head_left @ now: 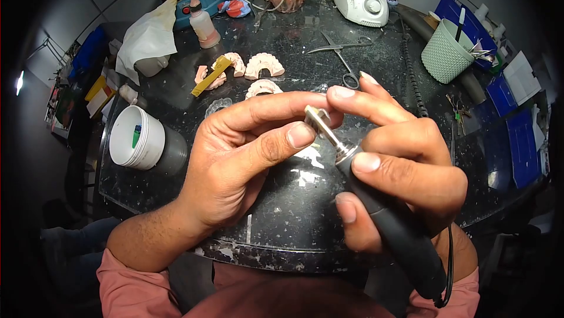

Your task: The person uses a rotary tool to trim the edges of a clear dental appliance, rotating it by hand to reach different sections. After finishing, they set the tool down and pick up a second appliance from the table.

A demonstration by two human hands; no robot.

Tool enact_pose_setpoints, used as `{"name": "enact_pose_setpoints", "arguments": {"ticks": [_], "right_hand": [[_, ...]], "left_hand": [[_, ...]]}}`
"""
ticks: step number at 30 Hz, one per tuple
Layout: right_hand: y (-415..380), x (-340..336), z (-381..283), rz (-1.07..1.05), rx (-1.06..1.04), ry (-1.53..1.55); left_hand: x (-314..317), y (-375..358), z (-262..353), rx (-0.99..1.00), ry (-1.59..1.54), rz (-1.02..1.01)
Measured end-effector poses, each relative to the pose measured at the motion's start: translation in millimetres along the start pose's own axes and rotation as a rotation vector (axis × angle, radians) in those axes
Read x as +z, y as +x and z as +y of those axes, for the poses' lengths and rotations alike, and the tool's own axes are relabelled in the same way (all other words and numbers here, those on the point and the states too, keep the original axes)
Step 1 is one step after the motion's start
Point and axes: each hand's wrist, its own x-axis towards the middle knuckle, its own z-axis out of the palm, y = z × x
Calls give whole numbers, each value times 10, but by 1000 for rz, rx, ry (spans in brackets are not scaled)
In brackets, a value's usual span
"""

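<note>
My right hand is wrapped around a black rotary handpiece, which slants up and left with its cord trailing at the lower end. A narrow bit sticks out of its metal collar, its tip between the thumb and index finger of my left hand. My left fingers are closed on a small translucent piece, mostly hidden by them and touching or very near the bit. My right index fingertip meets the left one. Just beyond my hands lie pinkish plaster dental casts, one partly covered by my left hand.
A yellow strip lies across the casts. Scissors lie behind my right hand. A white tub stands at left, a dropper bottle behind it. A white control box and a green basket stand farther back.
</note>
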Motion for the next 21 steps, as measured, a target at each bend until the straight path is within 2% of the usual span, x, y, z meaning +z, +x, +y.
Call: {"name": "enact_pose_setpoints", "arguments": {"ticks": [16, 18, 21], "right_hand": [[-10, 75, -7, 84, 5, 46], [6, 28, -38, 14, 28, -6], [-4, 51, -24, 31, 16, 17]], "left_hand": [[52, -5, 62, 111, 186, 131], [57, -15, 60, 106, 185, 131], [54, -14, 64, 132, 194, 130]]}}
